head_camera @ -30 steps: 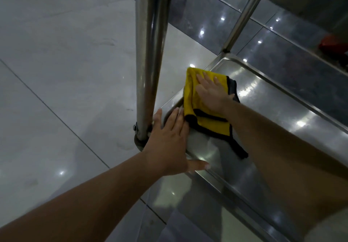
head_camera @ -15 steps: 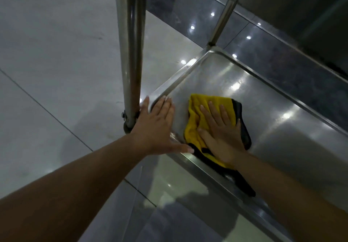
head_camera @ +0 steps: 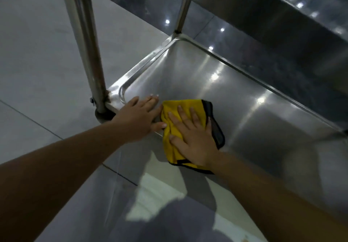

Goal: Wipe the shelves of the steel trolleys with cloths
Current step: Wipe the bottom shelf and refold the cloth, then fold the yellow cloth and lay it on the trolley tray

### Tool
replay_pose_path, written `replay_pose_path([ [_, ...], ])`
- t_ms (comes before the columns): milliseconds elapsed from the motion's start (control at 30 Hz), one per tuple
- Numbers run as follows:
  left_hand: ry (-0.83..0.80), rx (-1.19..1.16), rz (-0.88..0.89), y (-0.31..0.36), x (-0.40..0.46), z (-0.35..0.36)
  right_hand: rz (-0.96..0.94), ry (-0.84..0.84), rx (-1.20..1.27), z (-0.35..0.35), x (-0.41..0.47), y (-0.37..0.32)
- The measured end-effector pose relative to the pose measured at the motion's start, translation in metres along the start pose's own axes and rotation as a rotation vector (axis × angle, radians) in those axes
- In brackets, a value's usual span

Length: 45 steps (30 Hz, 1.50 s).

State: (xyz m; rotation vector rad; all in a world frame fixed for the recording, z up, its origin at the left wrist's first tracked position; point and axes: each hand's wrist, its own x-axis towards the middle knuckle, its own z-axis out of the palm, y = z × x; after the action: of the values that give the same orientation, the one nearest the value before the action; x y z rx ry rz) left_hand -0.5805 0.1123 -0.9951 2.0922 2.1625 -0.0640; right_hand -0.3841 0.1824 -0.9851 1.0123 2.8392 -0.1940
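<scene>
A yellow cloth (head_camera: 170, 142) with a black border and grey underside lies at the near edge of the steel trolley's lower shelf (head_camera: 216, 83). My right hand (head_camera: 192, 138) presses flat on the cloth with straight, spread fingers. My left hand (head_camera: 140, 115) rests flat on the shelf's near rim beside the corner post, fingers straight, thumb touching the cloth's left edge. Part of the cloth hangs over the near rim below my right wrist.
A thick steel corner post (head_camera: 88, 44) rises just left of my left hand. A thinner post (head_camera: 181, 16) stands at the far corner. The upper shelf (head_camera: 273, 2) overhangs at top right. Glossy tiled floor (head_camera: 37, 53) surrounds the trolley.
My right hand has dragged the cloth from the far left of the shelf toward the near rim. My left hand stayed on the rim by the post. The camera moved closer.
</scene>
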Motion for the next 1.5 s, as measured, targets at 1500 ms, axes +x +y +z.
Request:
replay_pose_path([
  [1500, -0.318, -1.476, -0.262, 0.254, -0.189, -0.519, 0.298, -0.074, 0.83, -0.526, -0.352, -0.028],
])
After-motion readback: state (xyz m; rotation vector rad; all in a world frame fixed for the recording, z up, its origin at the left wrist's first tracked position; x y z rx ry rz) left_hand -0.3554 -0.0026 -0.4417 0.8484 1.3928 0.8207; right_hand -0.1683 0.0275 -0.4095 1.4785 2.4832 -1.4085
